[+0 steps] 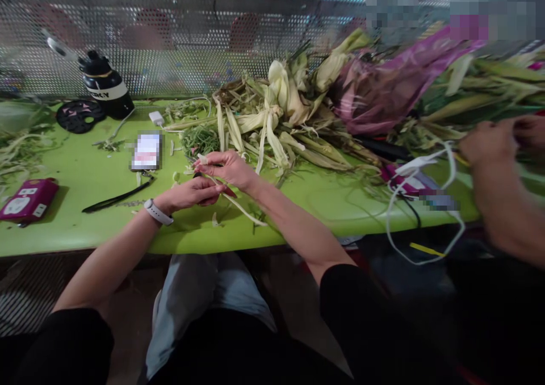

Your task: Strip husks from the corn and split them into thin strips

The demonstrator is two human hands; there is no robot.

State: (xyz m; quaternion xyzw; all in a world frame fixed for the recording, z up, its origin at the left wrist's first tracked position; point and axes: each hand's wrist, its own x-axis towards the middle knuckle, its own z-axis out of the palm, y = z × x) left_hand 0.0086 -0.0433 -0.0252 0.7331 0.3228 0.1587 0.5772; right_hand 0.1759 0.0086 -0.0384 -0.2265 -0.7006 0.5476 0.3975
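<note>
Magenta casing covers a socket box [29,199] at the left of the green desk [80,163]; farther back stands a dark bottle [106,92]. Next lie a phone [147,150] and a black strap [119,196]. The left hand [200,193] is clamped on a pale stem [242,210], which slants down toward the desk's near edge. Above it, the right hand [230,169] bends over the upper end; whether its fingertips pinch, I cannot tell. Green shreds [206,141] lie just beyond, then heaped husks [272,124], a pink bag [374,98] and another person's hand [489,141].
</note>
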